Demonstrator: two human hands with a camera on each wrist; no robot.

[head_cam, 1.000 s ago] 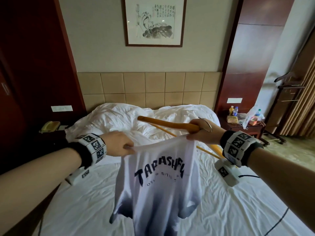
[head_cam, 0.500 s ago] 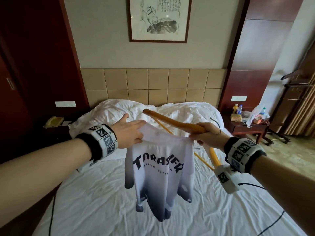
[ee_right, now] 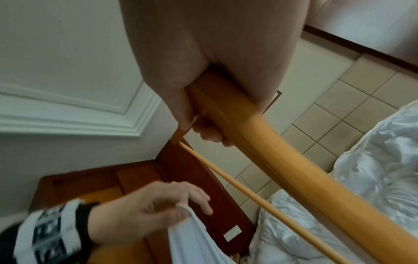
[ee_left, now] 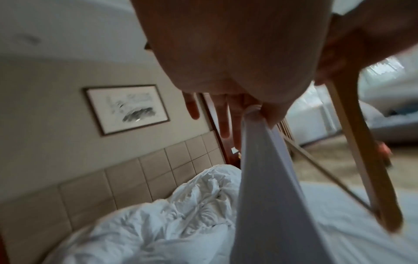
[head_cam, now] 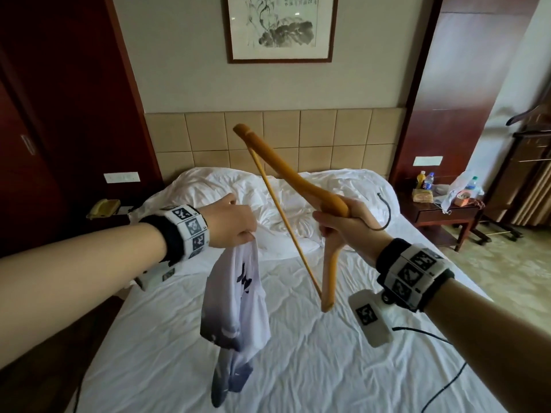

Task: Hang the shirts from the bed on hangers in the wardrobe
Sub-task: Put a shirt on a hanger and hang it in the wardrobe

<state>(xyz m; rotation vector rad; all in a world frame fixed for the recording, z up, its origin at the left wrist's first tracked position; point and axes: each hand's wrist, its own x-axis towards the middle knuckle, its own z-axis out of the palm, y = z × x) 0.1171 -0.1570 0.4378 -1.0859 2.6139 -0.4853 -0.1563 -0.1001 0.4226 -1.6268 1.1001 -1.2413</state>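
Shirt [head_cam: 235, 305], white fading to grey-blue with dark lettering, hangs bunched above the bed [head_cam: 298, 368], pinched at its top edge by the left hand [head_cam: 231, 223], whose thumb and forefinger clamp the fabric while the other fingers spread loosely. Just right of the shirt and apart from it, the wooden hanger [head_cam: 286, 186] is held tilted over the bed, one arm pointing up toward the headboard [head_cam: 328, 138], the right hand [head_cam: 346, 223] wrapped around its middle. Crumpled white bedding [head_cam: 298, 198] lies at the bed's head; a nightstand [head_cam: 447, 210] with bottles stands right of the bed.
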